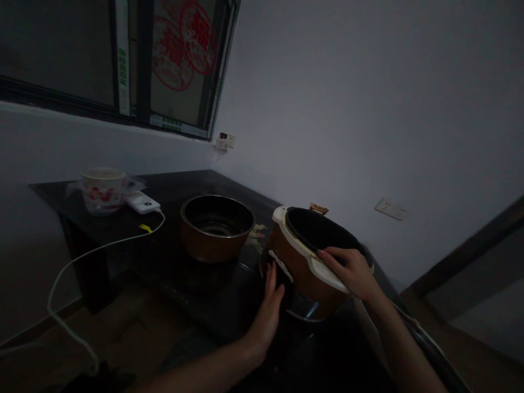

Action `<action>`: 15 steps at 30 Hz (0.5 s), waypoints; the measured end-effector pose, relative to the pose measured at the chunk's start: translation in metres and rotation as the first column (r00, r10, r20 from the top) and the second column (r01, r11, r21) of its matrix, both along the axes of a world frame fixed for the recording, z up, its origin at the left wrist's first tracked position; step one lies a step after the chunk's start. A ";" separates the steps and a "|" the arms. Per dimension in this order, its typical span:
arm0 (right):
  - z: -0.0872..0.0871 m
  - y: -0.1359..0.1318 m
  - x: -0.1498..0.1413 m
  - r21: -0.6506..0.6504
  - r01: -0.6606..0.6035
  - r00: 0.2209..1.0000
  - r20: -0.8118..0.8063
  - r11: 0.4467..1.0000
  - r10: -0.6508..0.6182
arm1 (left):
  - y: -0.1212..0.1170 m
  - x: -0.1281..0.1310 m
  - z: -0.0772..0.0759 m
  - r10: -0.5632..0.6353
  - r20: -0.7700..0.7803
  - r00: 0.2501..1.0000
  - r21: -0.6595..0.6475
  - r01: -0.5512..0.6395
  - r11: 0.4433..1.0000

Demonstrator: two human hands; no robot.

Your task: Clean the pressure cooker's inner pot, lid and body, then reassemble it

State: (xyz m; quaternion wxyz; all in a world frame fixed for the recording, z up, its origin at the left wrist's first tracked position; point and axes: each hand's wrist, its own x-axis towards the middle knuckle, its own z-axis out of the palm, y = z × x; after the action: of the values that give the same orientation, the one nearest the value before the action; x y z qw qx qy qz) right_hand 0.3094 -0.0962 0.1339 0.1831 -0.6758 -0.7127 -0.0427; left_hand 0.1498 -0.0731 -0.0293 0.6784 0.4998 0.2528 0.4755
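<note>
A brown cooker body (298, 259) with a white rim and a dark hollow stands tilted at the right of the black table; it looks like an electric rice cooker. My right hand (350, 267) is closed over its white rim, thumb near the opening. Low on the near side, my left hand (271, 305) presses its fingers to the cooker by a white-edged dark patch, perhaps a handle; the fingertips are partly hidden. To the left, apart from both hands, a brown pot (213, 248) with a black inside stands upright.
A red-patterned tub (102, 194) in clear plastic stands at the table's left, beside a white power bank or adapter (142, 202). Its white cable (108, 244) hangs over the edge. A brown piece (319, 208) shows behind the cooker. Sockets (390, 209) are on the wall.
</note>
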 end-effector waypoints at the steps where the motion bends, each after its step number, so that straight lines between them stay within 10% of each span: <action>1: 0.000 0.000 0.000 0.002 0.002 1.000 -0.001 1.000 -0.002 | -0.008 0.002 0.002 -0.015 -0.024 1.000 0.034 0.016 0.999; 6: 0.000 0.000 0.000 -0.010 0.010 1.000 -0.008 1.000 -0.010 | 0.013 0.009 0.014 0.050 0.050 0.998 0.087 -0.054 0.995; 15: 0.001 0.000 -0.001 0.006 0.010 1.000 0.002 1.000 -0.010 | 0.131 0.014 0.023 -0.102 0.225 0.969 -0.371 0.182 0.911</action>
State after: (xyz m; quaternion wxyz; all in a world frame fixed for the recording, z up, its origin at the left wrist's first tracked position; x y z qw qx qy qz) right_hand 0.3084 -0.0960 0.1347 0.1842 -0.6788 -0.7093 -0.0466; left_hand 0.1638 0.0575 -0.0066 0.8187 0.3218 0.2352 0.4132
